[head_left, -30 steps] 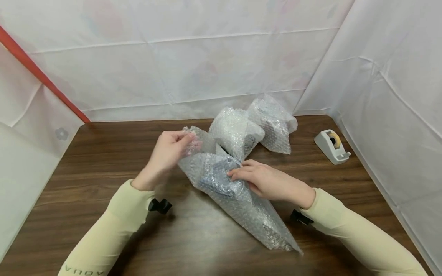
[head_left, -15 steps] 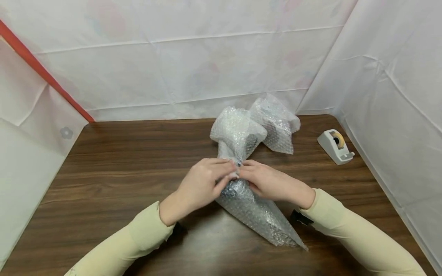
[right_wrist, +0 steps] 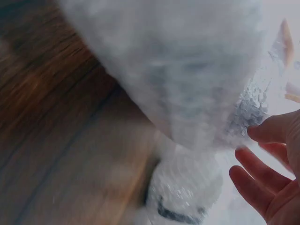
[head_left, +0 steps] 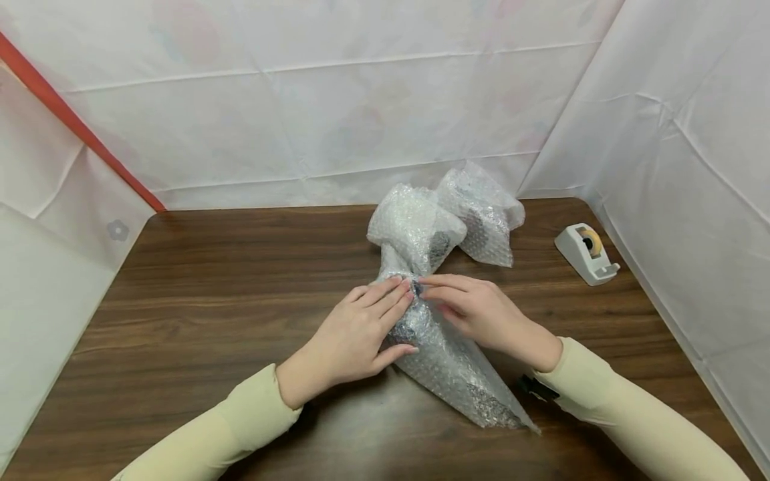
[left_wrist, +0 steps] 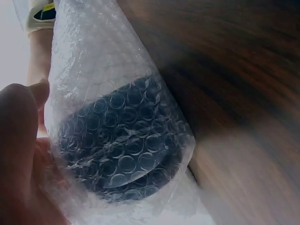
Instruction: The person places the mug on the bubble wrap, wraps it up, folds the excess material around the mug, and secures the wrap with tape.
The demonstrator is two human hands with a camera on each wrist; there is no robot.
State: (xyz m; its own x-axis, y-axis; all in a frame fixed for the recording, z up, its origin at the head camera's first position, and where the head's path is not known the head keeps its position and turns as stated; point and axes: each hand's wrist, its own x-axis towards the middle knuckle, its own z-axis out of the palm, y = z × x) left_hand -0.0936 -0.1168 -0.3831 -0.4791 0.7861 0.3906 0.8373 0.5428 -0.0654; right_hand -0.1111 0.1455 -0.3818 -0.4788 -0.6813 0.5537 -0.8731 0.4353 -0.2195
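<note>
A sheet of bubble wrap (head_left: 460, 371) lies diagonally on the table, folded over a dark item whose kind the plastic obscures. Through the bubbles in the left wrist view, the dark item (left_wrist: 126, 136) shows a rounded edge. My left hand (head_left: 355, 334) lies flat on the folded wrap, its fingers straight and the thumb spread apart. Beside those fingertips, my right hand (head_left: 481, 310) reaches to the fold from the right. In the right wrist view its thumb and fingers are apart, near the wrap (right_wrist: 187, 70), with nothing held between them.
Behind the hands stands a bubble-wrapped bundle (head_left: 412, 224), and a second wrapped bundle (head_left: 478, 210) sits to its right. A white tape dispenser (head_left: 583, 257) with a yellowish roll is at the right. White sheeting (head_left: 337, 100) hangs along the table's back and sides.
My left hand has brought the wrap's left flap rightward over the item, and its fingers now lie flat on it. My right hand has lifted slightly and loosened from the fold.
</note>
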